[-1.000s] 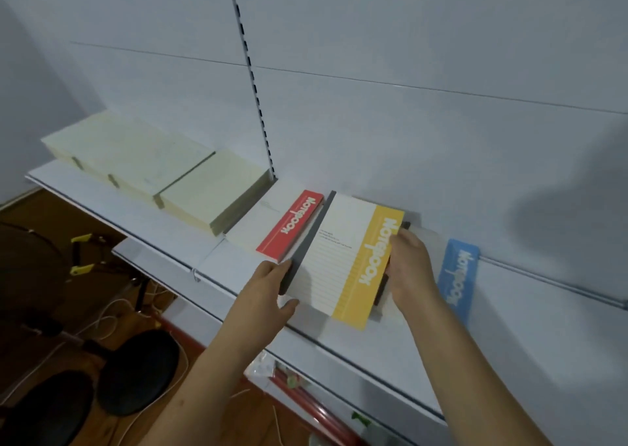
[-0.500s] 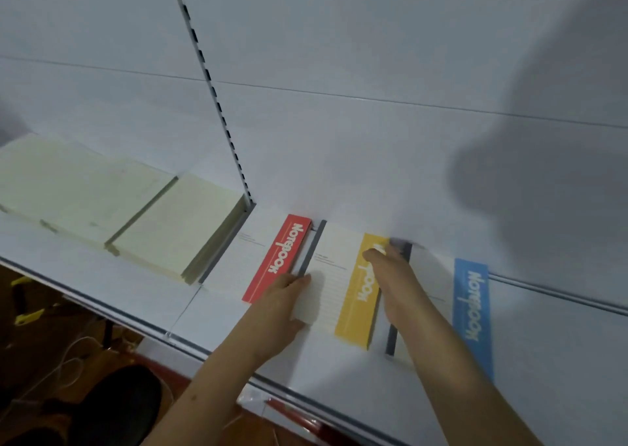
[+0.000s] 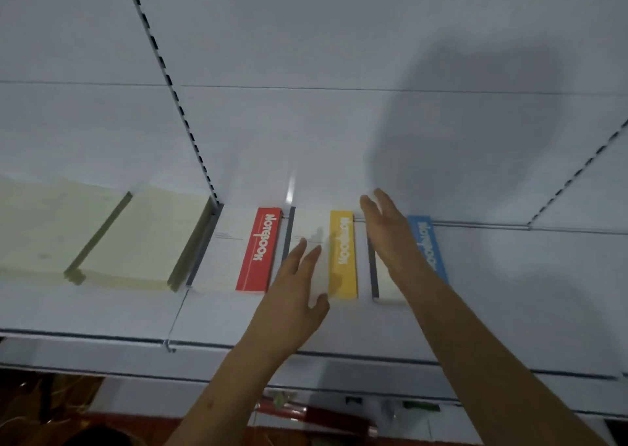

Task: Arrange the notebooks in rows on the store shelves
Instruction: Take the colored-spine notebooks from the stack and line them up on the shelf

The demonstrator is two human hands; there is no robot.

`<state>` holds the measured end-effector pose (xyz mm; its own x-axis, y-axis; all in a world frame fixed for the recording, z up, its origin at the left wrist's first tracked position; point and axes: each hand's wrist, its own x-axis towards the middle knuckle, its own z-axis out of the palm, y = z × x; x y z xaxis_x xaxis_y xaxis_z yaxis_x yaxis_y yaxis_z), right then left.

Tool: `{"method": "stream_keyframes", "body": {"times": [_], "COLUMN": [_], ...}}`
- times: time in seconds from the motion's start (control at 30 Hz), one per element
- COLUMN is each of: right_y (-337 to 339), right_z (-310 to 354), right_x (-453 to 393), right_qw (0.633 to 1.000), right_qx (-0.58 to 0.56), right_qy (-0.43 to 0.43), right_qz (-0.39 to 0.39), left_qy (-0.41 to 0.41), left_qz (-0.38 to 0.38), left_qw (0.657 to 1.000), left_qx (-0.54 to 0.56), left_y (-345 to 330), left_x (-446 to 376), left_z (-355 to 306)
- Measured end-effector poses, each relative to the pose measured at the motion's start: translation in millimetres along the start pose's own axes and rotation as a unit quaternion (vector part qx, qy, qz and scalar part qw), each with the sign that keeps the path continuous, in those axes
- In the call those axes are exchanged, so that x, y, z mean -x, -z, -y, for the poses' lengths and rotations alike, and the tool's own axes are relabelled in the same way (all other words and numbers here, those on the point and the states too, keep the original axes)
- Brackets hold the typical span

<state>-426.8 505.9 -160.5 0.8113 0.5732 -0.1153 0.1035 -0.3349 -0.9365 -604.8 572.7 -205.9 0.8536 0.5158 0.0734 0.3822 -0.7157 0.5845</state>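
Head view: three notebooks lie flat in a row at the back of the shelf [image 3: 509,292], red [image 3: 259,249], yellow [image 3: 342,253] and blue [image 3: 429,246], beside cream stacks [image 3: 136,238]. Both grips are wide and hold nothing, left hand [image 3: 292,292] over the yellow one, right hand [image 3: 390,231] over the blue; the shelf's right side looks unfilled

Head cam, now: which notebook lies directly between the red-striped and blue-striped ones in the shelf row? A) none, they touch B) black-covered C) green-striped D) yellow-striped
D: the white notebook with the yellow stripe lies flat between the white notebook with the red stripe and the white notebook with the blue stripe, with the open left hand over its near part and the open right hand beside it.
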Motion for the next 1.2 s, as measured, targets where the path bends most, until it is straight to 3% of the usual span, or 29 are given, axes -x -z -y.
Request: {"method": "stream_keyframes", "body": {"times": [0.3, 0.67, 0.97, 1.2], "right_y": [133.7, 413.3, 633.3, 731.2], "right_z": [-22.5, -85.2, -161.6, -193.9], "right_x": [105.4, 219.0, 265.5, 220.4], "right_qw": [0.988, 0.934, 0.854, 0.840], "right_qx": [-0.009, 0.133, 0.374, 0.426], "right_qy": [0.013, 0.042, 0.030, 0.011], "right_qz": [-0.155, -0.328, -0.360, -0.337], "left_qy": [-0.162, -0.343, -0.380, -0.378], "left_qz": [0.095, 0.167, 0.219, 0.214], "left_qw": [0.978, 0.923, 0.898, 0.901], "left_qx": [0.085, 0.049, 0.016, 0.004], "left_y": [-68.4, -207.2, -333.4, -385.9], "left_x": [25.1, 52.8, 63.4, 8.0], "left_z": [-115.0, -367.4, -526.0, -595.0]}}
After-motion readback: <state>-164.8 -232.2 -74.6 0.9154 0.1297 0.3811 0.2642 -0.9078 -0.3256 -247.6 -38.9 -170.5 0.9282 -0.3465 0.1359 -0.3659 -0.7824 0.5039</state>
